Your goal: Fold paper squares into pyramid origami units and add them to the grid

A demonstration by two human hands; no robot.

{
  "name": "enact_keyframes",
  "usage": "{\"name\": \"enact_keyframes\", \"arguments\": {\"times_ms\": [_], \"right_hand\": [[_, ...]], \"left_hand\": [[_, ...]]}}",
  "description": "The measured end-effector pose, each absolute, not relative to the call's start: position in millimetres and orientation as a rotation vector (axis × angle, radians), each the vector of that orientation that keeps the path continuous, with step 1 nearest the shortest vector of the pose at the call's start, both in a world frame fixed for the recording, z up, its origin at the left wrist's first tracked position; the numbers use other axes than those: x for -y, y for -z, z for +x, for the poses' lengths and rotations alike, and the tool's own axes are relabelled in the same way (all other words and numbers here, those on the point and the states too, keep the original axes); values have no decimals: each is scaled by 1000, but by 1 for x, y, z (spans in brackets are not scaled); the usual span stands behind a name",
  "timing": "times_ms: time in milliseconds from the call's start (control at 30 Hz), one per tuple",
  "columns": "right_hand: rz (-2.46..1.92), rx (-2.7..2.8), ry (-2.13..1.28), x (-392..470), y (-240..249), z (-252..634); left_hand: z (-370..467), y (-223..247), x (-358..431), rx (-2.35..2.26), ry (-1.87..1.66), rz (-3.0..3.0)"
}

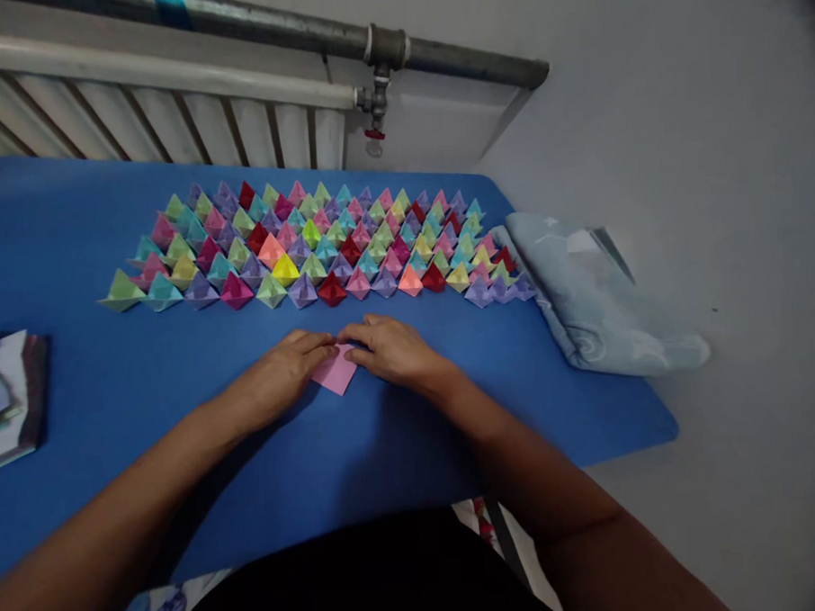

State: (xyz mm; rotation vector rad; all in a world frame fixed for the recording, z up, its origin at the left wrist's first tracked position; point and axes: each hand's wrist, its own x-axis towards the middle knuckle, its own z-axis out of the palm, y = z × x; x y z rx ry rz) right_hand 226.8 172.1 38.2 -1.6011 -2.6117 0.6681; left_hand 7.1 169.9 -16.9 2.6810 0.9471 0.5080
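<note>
A small pink paper (335, 372) lies on the blue table (287, 491), one corner pointing toward me. My left hand (292, 365) has its fingers closed together on the paper's upper left edge. On the upper right edge, my right hand (386, 347) holds the paper with thumb and forefinger, the fingertips of both hands nearly meeting at the top. Just beyond my hands stand several rows of folded paper boats (285, 269) in many colours.
A stack of papers (9, 386) sits at the table's left. Folded pale blue cloth (583, 307) lies at the right edge against the wall. Behind the table are a radiator (203, 116) and a metal pipe (451, 60) with a red-handled valve (375, 134).
</note>
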Motion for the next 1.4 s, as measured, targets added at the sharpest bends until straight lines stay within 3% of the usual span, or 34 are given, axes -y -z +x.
{"name": "enact_keyframes", "arguments": {"times_ms": [200,467,633,900,1400], "right_hand": [[-1566,2626,-710,-173,-32,234],[-1553,2635,-677,-172,-32,234],[-1541,2633,-625,-171,-28,235],[-1489,2612,-638,-173,-26,237],[-1424,2619,-830,-169,-34,247]], "left_hand": [[-23,21,-166,-991,-578,2850],[18,-17,-153,-1017,-600,2766],[31,-37,-152,-1175,-933,2707],[28,-13,-161,-1097,-333,2438],[-2,-9,-164,-942,-368,2307]]}}
